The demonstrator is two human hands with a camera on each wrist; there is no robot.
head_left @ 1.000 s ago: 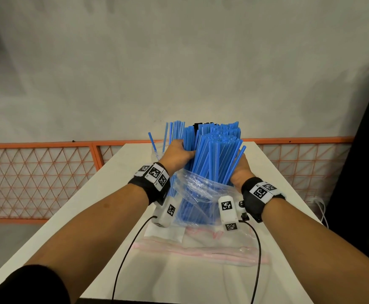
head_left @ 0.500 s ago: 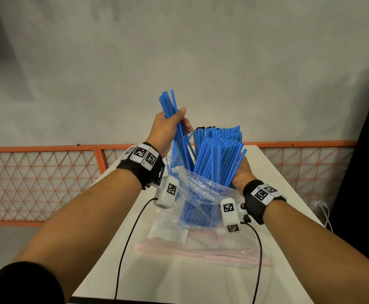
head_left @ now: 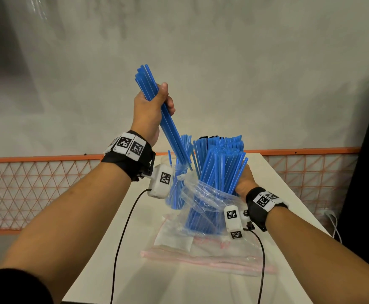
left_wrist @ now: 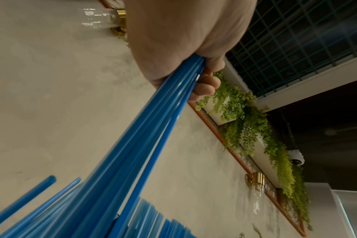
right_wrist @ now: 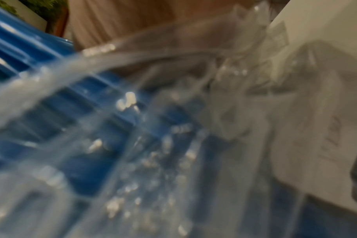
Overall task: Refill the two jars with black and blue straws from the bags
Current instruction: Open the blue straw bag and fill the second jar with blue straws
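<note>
Currently: left hand (head_left: pixel 150 110), upper centre of frame, clamps blue straw bundle (head_left: pixel 168 121); long axis slants down-right, tips above jar (head_left: pixel 177 183) directly below. Right hand (head_left: pixel 244 179), lower right, grips bagged straws (head_left: pixel 221 172) through bag (head_left: pixel 203 205).

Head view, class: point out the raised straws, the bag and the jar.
raised straws (head_left: pixel 170 128): head view, mid-bundle below the fist.
bag (head_left: pixel 203 191): head view, crumpled clear rim.
jar (head_left: pixel 166 160): head view, left rim.

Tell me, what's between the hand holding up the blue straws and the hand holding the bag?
In the head view, between the left hand and the right hand stand a clear jar with blue straws and the bag's straw bundle.
</note>
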